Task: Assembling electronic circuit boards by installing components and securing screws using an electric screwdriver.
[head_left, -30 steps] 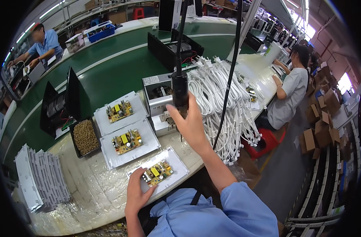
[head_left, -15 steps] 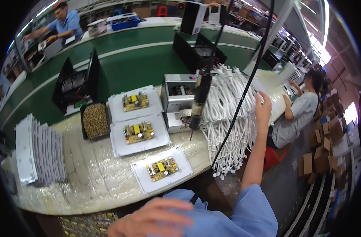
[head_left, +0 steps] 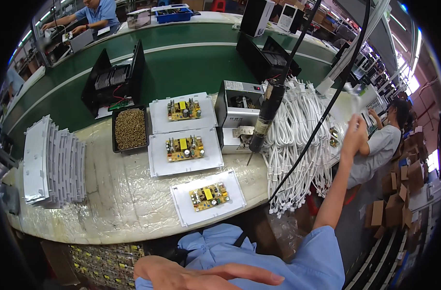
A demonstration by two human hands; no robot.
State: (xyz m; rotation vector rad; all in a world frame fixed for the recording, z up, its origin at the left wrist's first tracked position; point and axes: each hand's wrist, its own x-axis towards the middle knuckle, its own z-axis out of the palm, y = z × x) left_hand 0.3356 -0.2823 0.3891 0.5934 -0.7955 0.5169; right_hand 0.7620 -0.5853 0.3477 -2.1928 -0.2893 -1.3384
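Worktop (head_left: pixel 119 193): black tray (head_left: pixel 115 137) of brassy parts (head_left: pixel 130 128); left hand (head_left: pixel 182 277) unclenched, right hand (head_left: pixel 354 137) gripping white cord (head_left: pixel 353 102).

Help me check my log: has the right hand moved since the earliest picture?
Yes, rightward: against the silver machine, the right hand has gone from the black screwdriver to the right of the white cable pile.
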